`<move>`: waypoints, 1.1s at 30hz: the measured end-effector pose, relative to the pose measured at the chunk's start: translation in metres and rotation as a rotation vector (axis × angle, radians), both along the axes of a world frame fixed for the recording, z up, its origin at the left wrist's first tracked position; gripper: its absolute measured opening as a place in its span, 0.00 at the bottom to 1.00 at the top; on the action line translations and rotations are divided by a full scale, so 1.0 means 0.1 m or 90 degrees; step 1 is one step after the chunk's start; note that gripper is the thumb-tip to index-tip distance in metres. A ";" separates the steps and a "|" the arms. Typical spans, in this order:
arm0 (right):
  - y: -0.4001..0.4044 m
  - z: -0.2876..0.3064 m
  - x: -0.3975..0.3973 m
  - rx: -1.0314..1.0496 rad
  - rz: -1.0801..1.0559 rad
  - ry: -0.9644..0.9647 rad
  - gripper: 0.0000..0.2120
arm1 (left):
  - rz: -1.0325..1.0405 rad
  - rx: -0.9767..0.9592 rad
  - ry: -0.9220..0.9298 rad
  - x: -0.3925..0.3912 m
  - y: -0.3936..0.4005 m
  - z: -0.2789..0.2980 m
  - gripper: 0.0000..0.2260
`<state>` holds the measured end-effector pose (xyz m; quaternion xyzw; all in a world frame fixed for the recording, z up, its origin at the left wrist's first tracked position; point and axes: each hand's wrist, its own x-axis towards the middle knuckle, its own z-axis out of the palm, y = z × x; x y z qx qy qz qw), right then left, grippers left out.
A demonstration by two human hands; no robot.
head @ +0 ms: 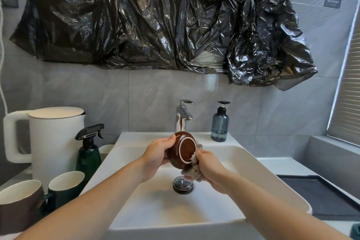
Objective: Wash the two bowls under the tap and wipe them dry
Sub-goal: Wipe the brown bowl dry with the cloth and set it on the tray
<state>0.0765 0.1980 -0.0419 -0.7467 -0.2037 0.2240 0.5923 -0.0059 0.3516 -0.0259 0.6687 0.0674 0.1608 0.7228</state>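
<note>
I find one brown bowl [182, 150] held in the air above the sink [253, 163], just in front of the tap [183, 117], tipped so its foot ring faces me. No water shows at the spout. A grey cloth [192, 169] lies against the bowl's side at about 4 o'clock, so I judge the step in hand to be wiping, the outside being worked now. Whether the inside is already dry I cannot tell; it faces away. I see no second brown bowl; I cannot say whether it is done or waiting.

Left hand [155, 155]: its grip is clamped on the bowl from 9 o'clock, thumb over the upper edge, fingers hidden behind. Right hand [209, 167]: fingers curled tight round the cloth, pressing it to the bowl's lower right side.

On the bench at 9 o'clock from the sink stand a white kettle [56, 142], a dark green spray bottle [88, 154] and two mugs [66, 185]. A blue soap bottle [220, 124] stands on the sink ledge at 1 o'clock. The drain plug [183, 184] sits directly beneath the bowl.
</note>
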 end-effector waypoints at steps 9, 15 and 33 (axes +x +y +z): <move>-0.01 -0.04 -0.10 -0.027 0.152 0.096 0.15 | 0.024 0.005 -0.033 0.06 0.06 -0.01 0.15; 0.01 -0.03 -0.02 0.028 0.123 0.079 0.14 | 0.008 0.098 -0.006 0.04 0.05 -0.08 0.12; 0.09 -0.07 -0.21 -0.090 0.174 -0.533 0.33 | 0.048 0.000 0.017 0.09 0.05 -0.10 0.21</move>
